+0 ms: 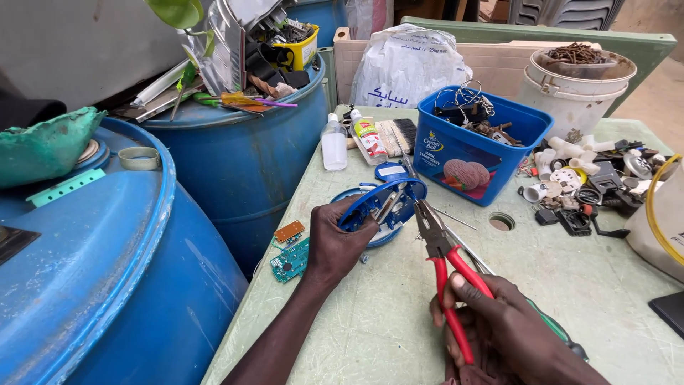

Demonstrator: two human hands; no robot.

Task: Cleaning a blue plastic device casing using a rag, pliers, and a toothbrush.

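My left hand [340, 242] grips a round blue plastic device [385, 203] with its casing open, tilted above a pale green table [370, 314]. My right hand [499, 321] holds red-handled pliers [445, 257]; their metal jaws point up at the device's right edge, close to it or touching it. A thin metal rod [467, 249] runs beneath the pliers. Green circuit boards [290, 261] and a small brown board [289, 231] lie on the table just left of my left hand.
A blue tub [456, 160] of metal parts stands behind the device, with two small bottles [333, 142] and a brush beside it. White buckets [570, 93], loose plastic fittings [584, 178] at right. Big blue barrels [235, 164] crowd the left. A hole [501, 222] pierces the table.
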